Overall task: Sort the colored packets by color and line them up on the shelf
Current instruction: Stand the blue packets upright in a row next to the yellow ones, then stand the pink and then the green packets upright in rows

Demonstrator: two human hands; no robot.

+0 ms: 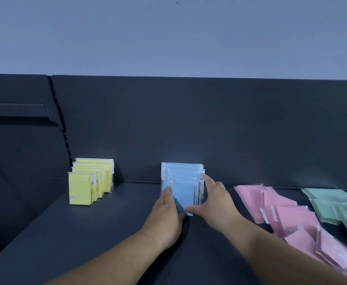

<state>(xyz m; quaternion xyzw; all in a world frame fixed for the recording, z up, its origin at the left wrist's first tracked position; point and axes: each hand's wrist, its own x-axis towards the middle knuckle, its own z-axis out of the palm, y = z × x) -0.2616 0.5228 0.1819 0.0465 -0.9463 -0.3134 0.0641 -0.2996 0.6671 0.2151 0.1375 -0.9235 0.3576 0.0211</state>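
Note:
Several blue packets [184,192] stand upright in a row at the middle of the dark shelf [107,233], reaching back to the rear panel. My left hand [166,212] presses the row's left side, and my right hand [213,200] cups its right side and front corner. Together they hold the front blue packet. Several yellow packets [86,182] stand in a neat upright row at the left. Pink packets [287,214] lie loose and overlapping at the right. Green packets [341,206] lie in a heap at the far right.
The shelf's dark back panel [189,130] rises behind the rows. A slotted upright [60,124] and a lower shelf section sit at the far left. Bare shelf surface lies between the yellow and blue rows.

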